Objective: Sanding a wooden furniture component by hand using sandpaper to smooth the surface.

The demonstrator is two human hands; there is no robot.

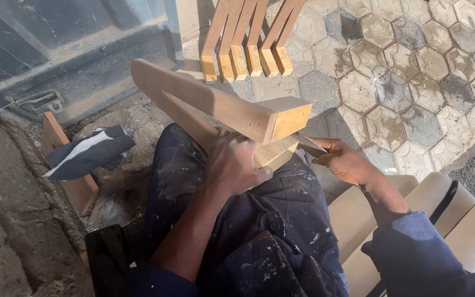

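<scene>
A forked wooden piece with two long tapered legs rests across my lap, its squared ends toward me. My left hand grips the lower leg near its cut end, pressing it onto my thigh. My right hand is at the right of the piece, fingers curled around a thin brown sheet or strip held against the wood; what exactly it holds is hard to tell. I wear dark blue paint-flecked work clothes.
Several similar wooden legs lean ahead on the hexagon-paved ground. A grey metal door stands at the left. A black and white shoe lies by a small board. Pale curved wooden parts sit at my right.
</scene>
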